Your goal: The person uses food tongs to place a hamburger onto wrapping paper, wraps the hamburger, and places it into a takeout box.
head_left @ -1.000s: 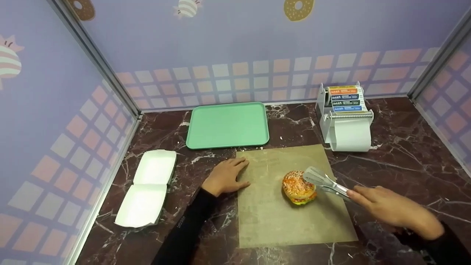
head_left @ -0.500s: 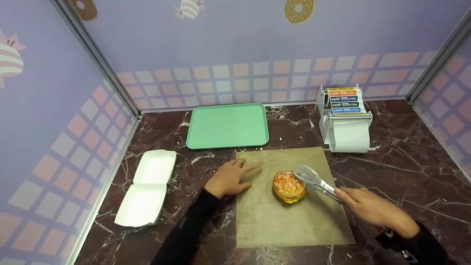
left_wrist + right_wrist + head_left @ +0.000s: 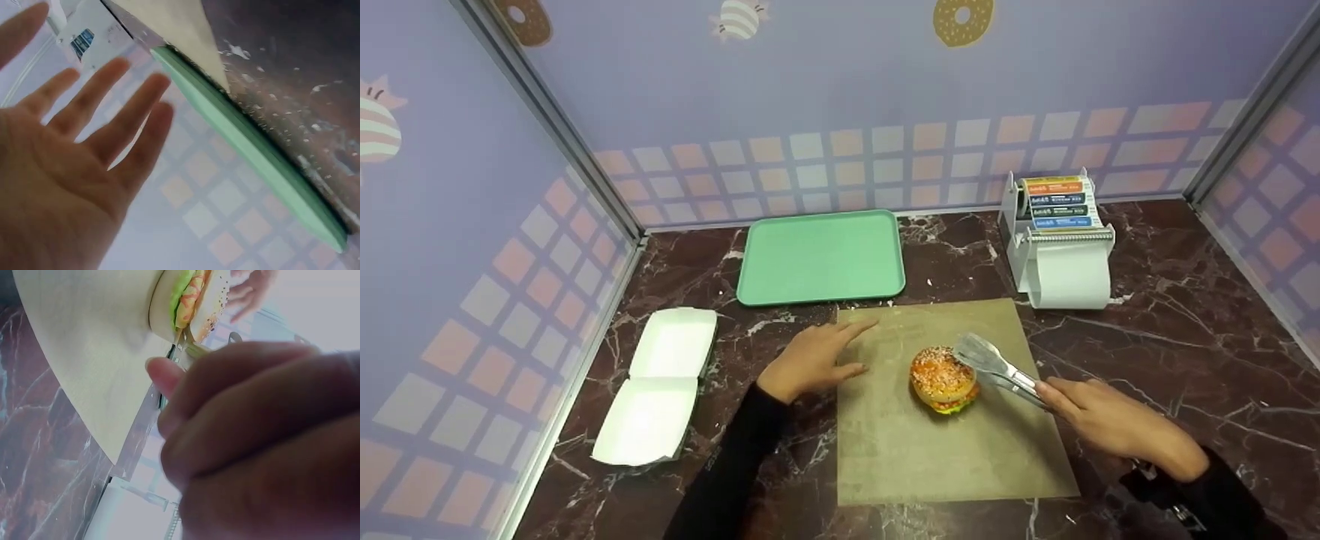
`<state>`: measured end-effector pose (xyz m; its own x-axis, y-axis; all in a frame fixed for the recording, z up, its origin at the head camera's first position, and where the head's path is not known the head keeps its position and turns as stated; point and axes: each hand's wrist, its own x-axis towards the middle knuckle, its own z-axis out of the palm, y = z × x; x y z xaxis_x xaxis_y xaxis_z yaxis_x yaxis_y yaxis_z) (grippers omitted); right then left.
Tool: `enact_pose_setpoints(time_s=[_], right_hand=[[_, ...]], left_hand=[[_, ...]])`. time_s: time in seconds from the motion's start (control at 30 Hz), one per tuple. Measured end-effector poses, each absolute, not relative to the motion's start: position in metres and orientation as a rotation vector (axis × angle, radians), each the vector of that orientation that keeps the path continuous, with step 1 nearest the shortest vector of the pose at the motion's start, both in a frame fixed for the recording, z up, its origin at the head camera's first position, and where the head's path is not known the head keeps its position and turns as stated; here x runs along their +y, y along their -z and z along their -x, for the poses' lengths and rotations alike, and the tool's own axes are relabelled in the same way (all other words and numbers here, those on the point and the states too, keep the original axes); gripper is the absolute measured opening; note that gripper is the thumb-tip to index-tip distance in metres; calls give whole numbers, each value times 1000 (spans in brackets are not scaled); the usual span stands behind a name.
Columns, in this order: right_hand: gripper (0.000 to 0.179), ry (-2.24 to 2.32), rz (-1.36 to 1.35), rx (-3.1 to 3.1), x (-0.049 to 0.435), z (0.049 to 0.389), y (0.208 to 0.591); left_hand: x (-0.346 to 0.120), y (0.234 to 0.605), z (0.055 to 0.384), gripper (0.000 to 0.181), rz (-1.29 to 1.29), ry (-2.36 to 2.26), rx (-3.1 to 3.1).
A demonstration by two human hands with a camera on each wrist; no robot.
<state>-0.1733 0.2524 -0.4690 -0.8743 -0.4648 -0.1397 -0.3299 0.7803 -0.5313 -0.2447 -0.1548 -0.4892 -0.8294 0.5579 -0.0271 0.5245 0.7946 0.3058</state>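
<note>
A burger (image 3: 943,376) with a sesame bun rests on a sheet of brown paper (image 3: 900,457). My right hand (image 3: 1117,420) grips metal tongs (image 3: 990,360), and their tips touch the burger's upper right side. In the right wrist view the curled fingers (image 3: 247,410) hide most of the tongs, while lettuce and filling show in the burger (image 3: 191,298). My left hand (image 3: 814,358) hovers near the paper's left edge, holding nothing. Its fingers are spread and the palm shows in the left wrist view, with the green tray (image 3: 242,140) beyond it.
The green tray (image 3: 821,259) lies behind the paper. An opened white burger box (image 3: 664,386) stands on the left of the dark marble counter (image 3: 1170,360). At the back right is a label dispenser (image 3: 1061,240) with several rolls. Patterned walls (image 3: 810,90) enclose the counter.
The burger and tongs have shifted left across the paper. My left hand reached slightly right over the paper, then drew back left with its fingers spread.
</note>
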Motion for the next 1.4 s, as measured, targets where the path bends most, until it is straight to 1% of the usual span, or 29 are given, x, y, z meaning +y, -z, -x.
enact_pose_setpoints(time_s=[0.13, 0.27, 0.4, 0.5, 0.8, 0.9, 1.07, 1.27, 1.4], right_hand=[[36, 607, 614, 2821, 245, 163, 463], [32, 406, 619, 3081, 233, 142, 457], [40, 211, 664, 3349, 223, 125, 457], [46, 111, 735, 3482, 223, 122, 458], [69, 67, 859, 3625, 226, 130, 459], [71, 23, 874, 3614, 227, 137, 463], [65, 4, 883, 3571, 231, 153, 478], [71, 20, 1014, 3561, 230, 165, 492], [55, 119, 889, 3444, 236, 178, 497]], left_hand=[[-156, 498, 242, 79, -762, -394, 2753], [-155, 501, 241, 76, -721, -336, 2738], [-153, 500, 240, 75, -727, -325, 2720], [-153, 500, 240, 74, -741, -315, 2716], [-159, 497, 241, 72, -750, -306, 2701], [-160, 498, 241, 73, -749, -319, 2701], [-162, 499, 239, 73, -751, -346, 2698], [-162, 499, 239, 75, -738, -331, 2693], [-162, 497, 240, 77, -717, -321, 2693]])
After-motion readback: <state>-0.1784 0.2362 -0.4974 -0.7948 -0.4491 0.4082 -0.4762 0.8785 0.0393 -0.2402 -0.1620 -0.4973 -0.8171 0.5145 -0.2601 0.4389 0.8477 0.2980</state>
